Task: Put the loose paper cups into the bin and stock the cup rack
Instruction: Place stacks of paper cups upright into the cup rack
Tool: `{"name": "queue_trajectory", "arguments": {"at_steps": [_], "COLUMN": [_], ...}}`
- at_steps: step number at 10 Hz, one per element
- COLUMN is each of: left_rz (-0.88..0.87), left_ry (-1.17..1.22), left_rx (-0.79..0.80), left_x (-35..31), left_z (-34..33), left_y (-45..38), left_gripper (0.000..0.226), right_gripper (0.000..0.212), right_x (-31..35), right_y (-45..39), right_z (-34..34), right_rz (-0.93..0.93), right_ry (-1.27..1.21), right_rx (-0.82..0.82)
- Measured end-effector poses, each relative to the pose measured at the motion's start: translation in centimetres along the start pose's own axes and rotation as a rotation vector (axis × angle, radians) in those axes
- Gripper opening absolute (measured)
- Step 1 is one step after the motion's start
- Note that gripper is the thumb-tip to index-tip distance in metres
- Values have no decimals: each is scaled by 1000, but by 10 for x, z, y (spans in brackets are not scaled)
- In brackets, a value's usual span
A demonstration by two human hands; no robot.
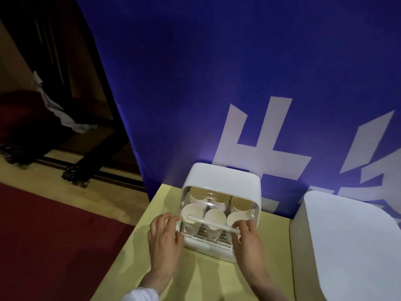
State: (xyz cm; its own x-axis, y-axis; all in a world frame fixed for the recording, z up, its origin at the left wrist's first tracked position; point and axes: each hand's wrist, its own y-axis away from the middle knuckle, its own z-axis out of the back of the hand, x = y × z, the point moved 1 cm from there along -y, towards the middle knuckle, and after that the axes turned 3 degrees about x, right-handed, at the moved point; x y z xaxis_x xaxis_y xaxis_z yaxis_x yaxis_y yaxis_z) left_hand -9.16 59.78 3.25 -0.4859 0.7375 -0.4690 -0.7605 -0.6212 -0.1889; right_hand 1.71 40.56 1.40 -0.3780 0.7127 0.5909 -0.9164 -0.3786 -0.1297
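Gripping the handle bar, right hand; left hand flat against the cup rack.

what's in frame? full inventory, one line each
cup rack: 1, white with clear front cover, on the table against the banner
paper cups: six stacks showing, cream, inside the rack in two rows
handle bar: 1, white, across the clear cover
table: 1, pale yellow-green, under the rack
white unit: 1, white, right of the rack
banner: 1, blue with white characters, behind the table
carpet: red, floor at left
left hand: 1, at the rack's left side
right hand: 1, fingers at the bar's right end
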Motion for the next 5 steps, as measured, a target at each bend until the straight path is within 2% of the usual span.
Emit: {"name": "queue_trajectory", "arguments": {"at_steps": [2,4,5], "left_rz": [22,-28,-84], "left_ry": [5,106,158], "left_rx": [30,104,116], "left_x": [11,-8,-30], "left_z": [8,7,2], "left_y": [27,40,44], "left_gripper": [40,36,35], "right_gripper": [33,48,46], "right_x": [-16,-21,-12], "right_y": [34,55,55], "right_z": [-27,-34,-12], "right_rz": [-29,-17,8], "right_ry": [40,100,8], "right_rx": [126,211,176]}}
